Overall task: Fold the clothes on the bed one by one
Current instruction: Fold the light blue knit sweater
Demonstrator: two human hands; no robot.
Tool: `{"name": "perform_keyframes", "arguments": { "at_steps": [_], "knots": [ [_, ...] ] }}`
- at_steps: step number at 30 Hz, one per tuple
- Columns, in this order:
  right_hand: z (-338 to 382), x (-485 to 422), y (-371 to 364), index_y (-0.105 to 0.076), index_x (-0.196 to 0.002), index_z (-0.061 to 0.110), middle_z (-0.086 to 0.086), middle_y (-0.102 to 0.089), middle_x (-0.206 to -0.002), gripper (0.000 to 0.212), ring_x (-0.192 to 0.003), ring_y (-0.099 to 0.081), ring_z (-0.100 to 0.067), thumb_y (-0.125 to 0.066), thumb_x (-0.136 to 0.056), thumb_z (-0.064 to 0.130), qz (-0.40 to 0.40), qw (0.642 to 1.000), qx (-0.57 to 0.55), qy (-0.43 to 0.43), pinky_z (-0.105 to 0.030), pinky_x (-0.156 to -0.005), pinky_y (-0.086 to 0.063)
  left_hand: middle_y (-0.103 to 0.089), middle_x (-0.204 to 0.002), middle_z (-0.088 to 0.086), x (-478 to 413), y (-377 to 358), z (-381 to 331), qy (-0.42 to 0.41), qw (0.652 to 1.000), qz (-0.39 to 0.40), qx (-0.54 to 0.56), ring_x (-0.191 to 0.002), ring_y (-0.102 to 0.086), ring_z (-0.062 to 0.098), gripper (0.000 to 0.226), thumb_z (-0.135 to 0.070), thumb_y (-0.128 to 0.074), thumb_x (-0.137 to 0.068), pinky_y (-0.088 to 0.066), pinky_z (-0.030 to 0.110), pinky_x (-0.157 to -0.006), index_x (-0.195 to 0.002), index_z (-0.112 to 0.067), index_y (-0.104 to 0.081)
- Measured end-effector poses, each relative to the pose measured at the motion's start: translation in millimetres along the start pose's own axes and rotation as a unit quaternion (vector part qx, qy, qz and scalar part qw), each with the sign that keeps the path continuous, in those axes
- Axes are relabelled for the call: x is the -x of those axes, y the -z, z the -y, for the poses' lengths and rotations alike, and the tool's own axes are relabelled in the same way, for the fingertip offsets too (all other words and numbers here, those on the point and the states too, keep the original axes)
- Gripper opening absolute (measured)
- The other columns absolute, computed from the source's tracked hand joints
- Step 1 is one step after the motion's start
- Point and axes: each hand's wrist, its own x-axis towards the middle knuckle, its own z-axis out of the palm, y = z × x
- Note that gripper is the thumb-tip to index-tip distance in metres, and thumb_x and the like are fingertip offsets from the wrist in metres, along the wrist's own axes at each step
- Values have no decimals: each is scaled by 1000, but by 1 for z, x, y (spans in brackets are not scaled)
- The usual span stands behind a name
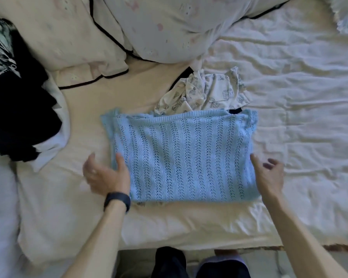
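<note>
**Light-blue openwork knitted sweater (183,155) folded on the cream-sheeted bed (78,217)**

It lies flat, a neat rectangle. The left hand (107,175) and right hand (269,177) touch its side edges with their thumbs, each grip wide, holding nothing.

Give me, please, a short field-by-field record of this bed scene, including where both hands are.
Garment in work: blue knit top, lying flat, roughly rectangular
Left hand: open, thumb at the knit's left edge
Right hand: open, at the knit's right edge
Waiting: crumpled printed white garment, just behind the knit
Far left: pile of dark clothes
Surface: wrinkled pale sheet
</note>
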Motion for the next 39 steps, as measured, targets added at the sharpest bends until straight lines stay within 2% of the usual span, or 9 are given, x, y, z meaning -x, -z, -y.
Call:
{"name": "perform_keyframes", "arguments": {
  "at_steps": [5,9,15,21,23,27,29,35,39],
  "knots": [
    [-47,44,18,-53,-119,14,-7,-55,-112,83,-98,-56,-25,-78,-67,74,74,968,-98,-217,-43,-79,-50,-57,-117,14,81,24,51,428,875,115,196,-93,-61,32,85,-63,-76,-75,-52,38,-70,-133,-8,-45],
    [-39,74,13,-56,-124,20,-2,-64,-104,68,-91,-62,-19,-90,-70,41,256,856,-318,-317,-42,-89,-52,-68,-113,4,87,19,56,438,785,257,354,-88,-66,16,47,-47,-66,-92,-51,28,-64,-128,-17,-60],
    [-25,73,1,-54,-140,7,-11,-66,-113,45,-97,-65,-27,-65,-97,17,156,795,-456,-367,-48,-85,-55,-68,-112,7,63,26,33,463,738,210,443,-96,-65,22,37,-23,-61,-98,-54,37,-67,-134,-15,-58],
    [-15,77,26,-59,-124,11,-10,-63,-111,26,-94,-64,-23,-61,-99,15,158,809,-450,-344,-30,-52,-59,-64,-103,8,79,45,39,372,885,201,195,-72,-68,27,29,-37,-50,-103,-58,39,-66,-119,-13,-57],
    [-7,82,35,-61,-124,11,-9,-65,-113,27,-94,-66,-23,-63,-97,13,159,814,-452,-328,-28,-53,-59,-65,-111,11,84,49,35,384,869,237,201,-72,-69,27,37,-43,-50,-102,-57,38,-64,-119,-11,-57],
    [13,96,45,-60,-126,7,-12,-66,-109,29,-88,-67,-25,-61,-97,5,148,814,-469,-308,-29,-50,-58,-69,-115,15,101,45,10,489,714,420,273,-98,-69,33,74,-72,-58,-85,-55,46,-73,-120,-7,-54],
    [22,100,48,-60,-122,7,-12,-66,-104,26,-85,-67,-24,-61,-96,4,143,821,-463,-301,-28,-49,-58,-69,-115,18,110,39,-4,483,692,471,258,-102,-69,35,78,-73,-62,-81,-55,48,-75,-119,-5,-54],
    [39,100,58,-61,-111,6,-10,-65,-97,15,-81,-64,-22,-57,-97,2,115,839,-453,-279,-28,-48,-59,-61,-132,16,98,22,-16,462,700,292,459,-98,-64,29,46,-39,-57,-100,-56,45,-61,-138,-14,-49],
    [50,94,74,-58,-94,6,-13,-66,-92,9,-78,-66,-23,-56,-97,-3,98,852,-450,-248,-28,-48,-58,-66,-124,9,68,42,-21,395,782,182,446,-89,-68,21,34,-24,-63,-98,-58,37,-61,-130,-16,-57]
  ]
}}
